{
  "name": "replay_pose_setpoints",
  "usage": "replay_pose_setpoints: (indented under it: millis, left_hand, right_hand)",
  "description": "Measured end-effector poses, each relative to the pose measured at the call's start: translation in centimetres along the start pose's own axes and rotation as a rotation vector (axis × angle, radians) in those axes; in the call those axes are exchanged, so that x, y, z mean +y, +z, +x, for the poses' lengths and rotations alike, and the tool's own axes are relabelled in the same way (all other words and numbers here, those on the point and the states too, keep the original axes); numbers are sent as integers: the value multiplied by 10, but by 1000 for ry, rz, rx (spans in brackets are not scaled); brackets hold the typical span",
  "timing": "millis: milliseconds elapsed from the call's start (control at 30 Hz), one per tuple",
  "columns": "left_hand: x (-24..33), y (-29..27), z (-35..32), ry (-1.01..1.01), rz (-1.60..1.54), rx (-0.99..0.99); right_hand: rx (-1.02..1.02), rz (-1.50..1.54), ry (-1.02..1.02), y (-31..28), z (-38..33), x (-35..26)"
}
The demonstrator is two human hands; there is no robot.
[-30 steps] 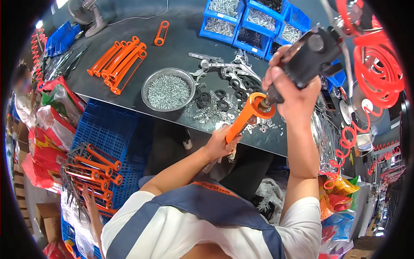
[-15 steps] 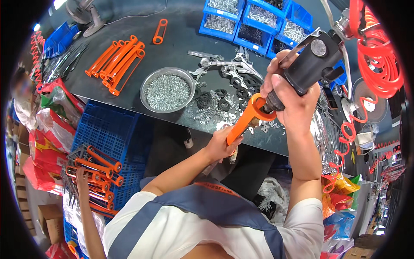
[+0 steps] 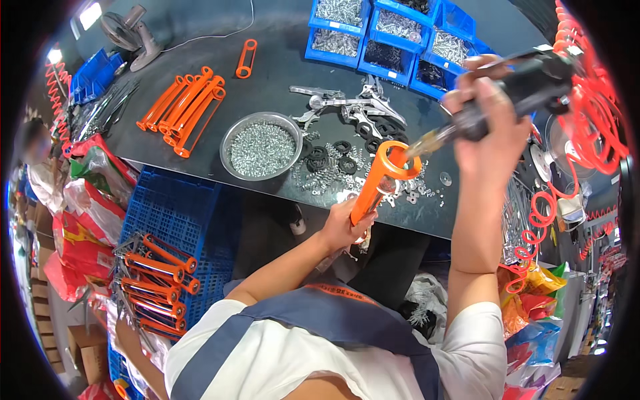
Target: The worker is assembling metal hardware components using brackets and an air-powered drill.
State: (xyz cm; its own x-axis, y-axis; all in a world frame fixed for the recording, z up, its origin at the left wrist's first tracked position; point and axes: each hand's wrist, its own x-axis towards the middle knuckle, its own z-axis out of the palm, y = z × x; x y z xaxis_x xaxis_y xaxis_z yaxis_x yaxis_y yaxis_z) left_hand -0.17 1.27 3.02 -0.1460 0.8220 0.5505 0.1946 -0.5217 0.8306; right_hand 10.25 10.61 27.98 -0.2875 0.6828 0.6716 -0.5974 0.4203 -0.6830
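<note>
The dark worktable (image 3: pixel 280 80) is the landmark, with a smooth matt top. Above its near edge, right of centre, the left hand (image 3: pixel 341 227) is wrapped tight around the lower end of an orange caulking-gun frame (image 3: pixel 377 181). This is a smooth painted metal half-tube ending in a round ring at the top. Its long axis runs slantwise, with the ring end pointing up and to the right, away from the person, and the held end pointing down towards the table's near edge.

The right hand (image 3: pixel 490 120) is clenched around a black powered screwdriver (image 3: pixel 517 90), raised over the table's right end. The tool's long axis slopes down to the left, and its metal bit meets the frame's ring. A coiled red air hose (image 3: pixel 587 100) hangs beside it at the table's right end.

A shallow round steel bowl (image 3: pixel 261 145) heaped with small shiny screws sits near the middle of the table. Finished orange frames (image 3: pixel 183 110) lie in a row to its left. Blue plastic bins (image 3: pixel 393 33) line the far edge. Black rubber rings (image 3: pixel 333 157) and small bright metal parts lie scattered just behind the held frame.

Compared with a second ago, the frame's ring has risen and the screwdriver sits higher and more level, farther out to the right.
</note>
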Motion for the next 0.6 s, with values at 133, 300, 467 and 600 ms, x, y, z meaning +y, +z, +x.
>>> replay_pose_setpoints:
  millis: [133, 300, 467, 600]
  left_hand:
    - [2, -4, -1, -50, -40, -64]
    - [8, -8, -4, -210, -204, -161]
    - [50, -44, -14, -258, -630, -106]
    - [70, -75, 7, -141, -950, 271]
  right_hand:
    - [107, -354, 33, -78, 7, -4]
    - [219, -1304, 600, -230, -75, 84]
    - [344, -1651, 627, -299, -140, 112]
    - [225, -2024, 111, -186, -153, 60]
